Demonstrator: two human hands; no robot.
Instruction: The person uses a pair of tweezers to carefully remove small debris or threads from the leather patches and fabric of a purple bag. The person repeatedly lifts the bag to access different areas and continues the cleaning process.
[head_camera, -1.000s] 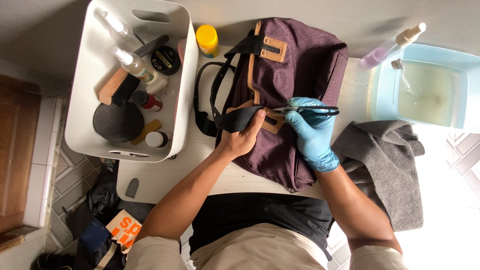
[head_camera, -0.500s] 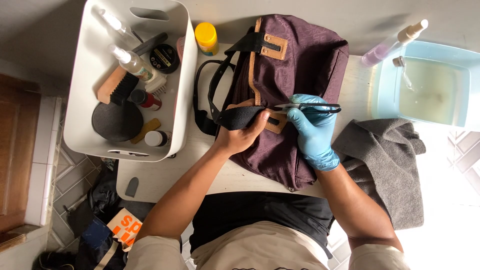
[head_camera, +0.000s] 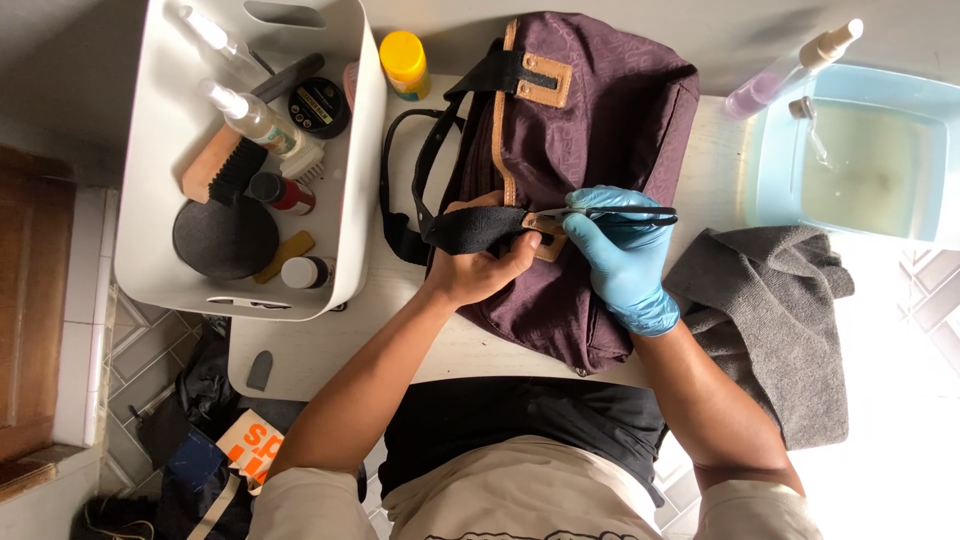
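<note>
Bag (head_camera: 590, 130), purple fabric, is laid at the worktop (head_camera: 330, 350) centre. Black strap (head_camera: 470, 228) is pinched and pulled taut by the bare left hand (head_camera: 480, 272), probably to steady the tan leather tab (head_camera: 545, 228). A thin dark tool (head_camera: 625, 213) is gripped pen-style by the gloved right hand (head_camera: 625, 260), fingers pressed together, tip on the tab. White bin (head_camera: 250, 150) with brushes and bottles sits at 9 o'clock, yellow-capped jar (head_camera: 405, 62) at 11, water basin (head_camera: 850, 160) at 2, grey cloth (head_camera: 770, 300) at 4. Working spot is unobstructed; loose strap loops lie at 9 o'clock of the bag.
</note>
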